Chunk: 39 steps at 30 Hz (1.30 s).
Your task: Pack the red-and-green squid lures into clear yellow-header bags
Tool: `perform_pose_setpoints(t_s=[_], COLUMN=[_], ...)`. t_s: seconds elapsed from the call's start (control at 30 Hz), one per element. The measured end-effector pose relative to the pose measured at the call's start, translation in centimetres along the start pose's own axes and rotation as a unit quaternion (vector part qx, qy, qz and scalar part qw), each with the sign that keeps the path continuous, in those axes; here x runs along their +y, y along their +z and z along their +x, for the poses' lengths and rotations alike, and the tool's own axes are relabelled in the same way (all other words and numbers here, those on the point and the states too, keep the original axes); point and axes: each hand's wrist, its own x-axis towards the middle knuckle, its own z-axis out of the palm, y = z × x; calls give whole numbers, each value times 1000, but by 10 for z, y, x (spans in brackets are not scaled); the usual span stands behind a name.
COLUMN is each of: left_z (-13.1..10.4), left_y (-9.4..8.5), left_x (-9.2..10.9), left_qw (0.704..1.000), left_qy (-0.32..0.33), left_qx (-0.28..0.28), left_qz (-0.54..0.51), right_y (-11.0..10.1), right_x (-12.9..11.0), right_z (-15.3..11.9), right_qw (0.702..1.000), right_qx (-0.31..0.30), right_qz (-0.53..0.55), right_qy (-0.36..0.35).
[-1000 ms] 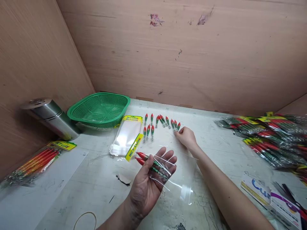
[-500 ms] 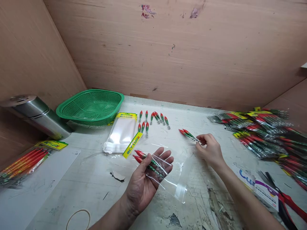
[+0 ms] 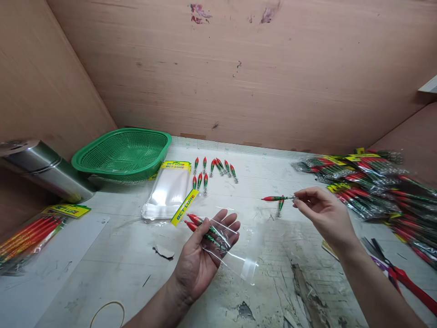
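Note:
My left hand (image 3: 201,255), palm up with fingers spread, pinches a clear plastic bag (image 3: 235,264) under its thumb. Two red-and-green fishing lures (image 3: 196,220) lie in the palm at the bag, hooks toward the fingers; the bag's yellow "BCT LURE" header (image 3: 184,207) sticks out toward the back left. Pinched by the hook end in my right hand (image 3: 321,212) is another red-and-green lure (image 3: 273,198), its red tip pointing left. Just under it a further lure (image 3: 280,207) points downward; whether it hangs or rests on the table I cannot tell. Several loose lures (image 3: 205,182) lie beyond my left hand.
A stack of clear header bags (image 3: 169,189) lies near a green basket (image 3: 123,152). At left are a steel flask (image 3: 51,171) and bagged orange lures (image 3: 34,237). Packed lures (image 3: 368,187) pile up at right, with red-handled scissors (image 3: 409,282) nearer. A rubber band (image 3: 107,304) lies in front.
My right hand has moved a little to the right. The two lures at its fingertips, side by side before, now point apart, one left and one down. My left hand keeps its hold.

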Motion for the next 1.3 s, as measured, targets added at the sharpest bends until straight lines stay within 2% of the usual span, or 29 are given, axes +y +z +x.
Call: perform_pose_setpoints(t_s=[0.07,0.13,0.3,0.4,0.5,0.63,0.73,0.8,0.87,1.07,1.17,1.3], left_z=[1,1,2,1,3,4,4,2,1,-3,-5,-7], left_y=[0,0,-1,-2,-2,-1,0,0,-1,-4,-4,-4], left_x=[0,0,-1,-1,-2,-2,-2,-2,-3,-9,-10,-10], left_qw=[1000,1000,1000,1000,1000,1000,1000,1000,1000,996,994,994], left_qy=[4,4,1,1,3,12,16,15,13,-15,-23,-2], left_qx=[2,0,-8,-9,-1,9,6,-6,-21,-83,-103,-103], left_qz=[1,2,11,13,10,6,4,-2,-9,12,20,30], right_y=[-3,-5,0,6,7,-4,-6,2,16,56,66,72], right_x=[13,26,46,37,4,-58,-85,-89,-88,-91,-94,-94], right_z=[-1,-3,-13,-17,-25,-50,-73,-84,-90,-86,-87,-92], right_qw=[996,989,983,988,991,997,995,989,985,974,967,962], right_qx=[7,3,-18,-17,7,26,-30,-81,-88,-25,-19,-18], right_qz=[34,44,-23,-92,-135,-53,-36,-46,-58,-115,-157,-191], right_qy=[86,142,180,125,22,-39,-83,-114,-134,-195,-201,-192])
